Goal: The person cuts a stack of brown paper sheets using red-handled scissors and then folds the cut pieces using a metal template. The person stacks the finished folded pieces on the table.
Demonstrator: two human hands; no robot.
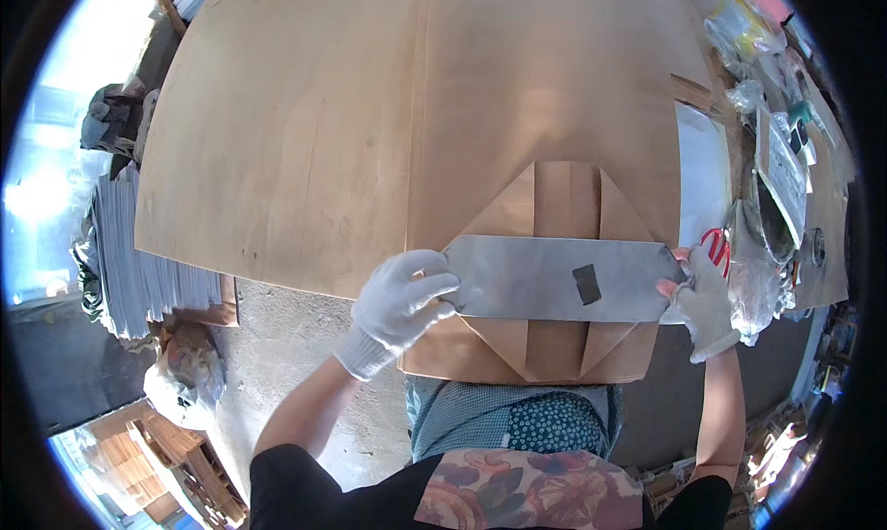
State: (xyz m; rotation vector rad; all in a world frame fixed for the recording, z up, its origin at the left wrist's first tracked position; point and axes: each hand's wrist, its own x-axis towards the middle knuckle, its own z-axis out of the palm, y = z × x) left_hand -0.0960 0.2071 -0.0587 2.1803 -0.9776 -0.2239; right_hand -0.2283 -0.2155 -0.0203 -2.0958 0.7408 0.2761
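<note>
A brown kraft paper bag [566, 197] lies at the near edge of the table, its end folded into a diamond shape with angled corners. Across those folds rests a flat grey sheet [517, 276], long and stiff-looking, with clipped corners and a dark patch on it. My left hand [403, 301], in a white knit glove, pinches the left end of this sheet. At the opposite end, my right hand [699, 299] grips the edge; its glove leaves some fingertips bare. The middle of the bag is hidden under the sheet.
Large brown paper [286, 133] covers the tabletop. To the right are red-handled scissors [716, 251], a white sheet [702, 174], clear plastic bags [753, 290] and a tape roll [814, 246]. A stack of pale sheets [139, 253] stands left, above a plastic bag [185, 377] on the floor.
</note>
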